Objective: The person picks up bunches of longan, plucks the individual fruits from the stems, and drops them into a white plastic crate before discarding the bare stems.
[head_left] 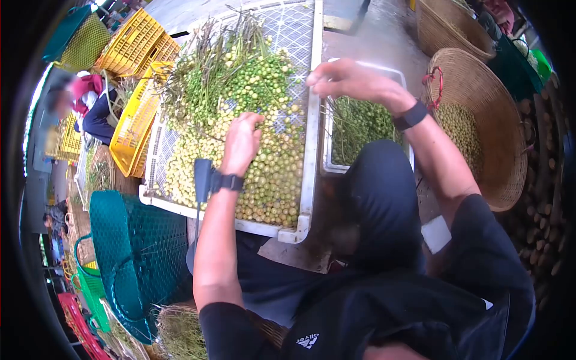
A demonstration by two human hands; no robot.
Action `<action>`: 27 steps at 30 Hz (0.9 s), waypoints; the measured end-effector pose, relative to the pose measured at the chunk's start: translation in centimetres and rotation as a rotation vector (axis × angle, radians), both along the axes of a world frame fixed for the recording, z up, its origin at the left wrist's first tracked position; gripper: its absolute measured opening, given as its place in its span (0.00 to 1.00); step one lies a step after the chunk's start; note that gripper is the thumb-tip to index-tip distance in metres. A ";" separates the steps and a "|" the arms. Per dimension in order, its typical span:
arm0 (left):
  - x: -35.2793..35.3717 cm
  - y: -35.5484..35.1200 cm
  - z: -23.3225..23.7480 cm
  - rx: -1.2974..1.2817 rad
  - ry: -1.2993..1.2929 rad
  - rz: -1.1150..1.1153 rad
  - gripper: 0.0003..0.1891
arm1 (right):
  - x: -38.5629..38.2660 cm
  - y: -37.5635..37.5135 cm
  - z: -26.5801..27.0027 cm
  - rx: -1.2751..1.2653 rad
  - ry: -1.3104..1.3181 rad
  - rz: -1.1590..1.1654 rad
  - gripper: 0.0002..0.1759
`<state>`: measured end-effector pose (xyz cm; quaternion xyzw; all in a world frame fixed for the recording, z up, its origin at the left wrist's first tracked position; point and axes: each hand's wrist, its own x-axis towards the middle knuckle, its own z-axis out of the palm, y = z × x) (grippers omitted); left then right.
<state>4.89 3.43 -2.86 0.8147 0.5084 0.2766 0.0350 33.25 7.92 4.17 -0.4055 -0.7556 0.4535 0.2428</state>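
A white mesh tray (pixel 311 150) holds round yellow-green fruits (pixel 270 174), with green fruits on stems (pixel 225 78) heaped towards its far side. Over the fruits is my left hand (pixel 242 143), its fingers curled together; what they hold, if anything, is hidden. My right hand (pixel 354 81) hangs above the tray's right rim with bent fingers apart and nothing visible in them. Beneath and beside it stands a smaller white crate (pixel 403 78) of green stems (pixel 369 123). Dark bands circle both wrists.
At the right, a woven basket (pixel 495 132) contains yellowish fruits, with another basket (pixel 444 27) behind it. Yellow crates (pixel 129 129) and a teal basket (pixel 141 240) line the left side. Another person (pixel 96 108) sits at the upper left. My knee (pixel 384 192) rises near the smaller crate.
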 end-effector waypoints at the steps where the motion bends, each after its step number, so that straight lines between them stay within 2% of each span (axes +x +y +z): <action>1: -0.2 0.2 -0.1 -0.039 0.050 -0.015 0.09 | -1.5 0.4 -0.4 0.051 0.012 0.115 0.18; 2: -0.4 0.5 -0.1 -0.079 0.099 -0.033 0.09 | -3.0 0.6 -0.8 0.054 0.010 0.123 0.18; 3: -1.0 1.1 -1.1 0.084 0.061 -0.123 0.06 | -4.2 0.8 -1.2 -0.007 -0.017 0.179 0.18; 4: -0.9 0.8 0.2 0.085 0.060 -0.122 0.06 | -5.2 1.0 -1.8 -0.067 -0.044 0.233 0.18; 5: -1.0 0.4 1.6 -0.122 -0.029 -0.054 0.04 | -5.9 1.2 -2.3 -0.069 -0.047 0.234 0.18; 6: -0.9 0.1 2.6 -0.328 -0.119 0.015 0.02 | -6.5 1.4 -3.1 0.045 -0.128 0.264 0.17; 7: -1.2 -0.2 3.2 -0.275 -0.214 -0.001 0.02 | -7.0 1.5 -3.2 0.158 -0.208 0.295 0.17; 8: -1.7 -0.5 3.9 -0.316 -0.196 0.035 0.03 | -7.4 1.6 -3.1 0.158 -0.207 0.298 0.17; 10: -2.5 -1.0 4.8 -0.476 -0.438 -0.028 0.04 | -8.5 1.7 -2.2 -0.109 -0.316 0.284 0.15; 12: -3.2 -1.7 5.3 -0.563 -0.468 0.008 0.05 | -9.6 2.1 -1.8 -0.108 -0.312 0.322 0.15; 14: -4.0 -2.1 5.6 -0.655 -0.571 0.084 0.05 | -10.9 2.4 -1.9 -0.185 -0.146 0.344 0.15; 15: -4.1 -2.3 5.5 -0.649 -0.680 0.042 0.05 | -11.6 2.5 -1.9 -0.249 -0.146 0.339 0.14; 16: -4.4 -2.7 5.5 -0.645 -0.675 0.041 0.05 | -11.8 2.4 -2.0 -0.245 -0.142 0.338 0.14; 18: -4.6 -4.0 5.8 -0.699 -0.778 0.096 0.07 | -12.3 1.6 -2.3 -0.374 0.066 0.326 0.14; 20: -5.2 -4.5 5.6 -0.731 -0.856 0.124 0.08 | -12.3 1.1 -2.3 -0.356 0.003 0.304 0.14; 22: -5.9 -4.7 5.4 -0.752 -0.966 0.100 0.08 | -12.1 1.1 -3.4 -0.793 0.335 0.157 0.15; 24: -6.2 -4.8 5.3 -0.752 -0.990 0.070 0.07 | -12.1 1.2 -4.1 -0.775 0.264 0.126 0.17; 27: -6.5 -4.8 5.9 -0.852 -1.254 -0.025 0.05 | -12.0 1.1 -4.8 -0.668 0.288 0.200 0.19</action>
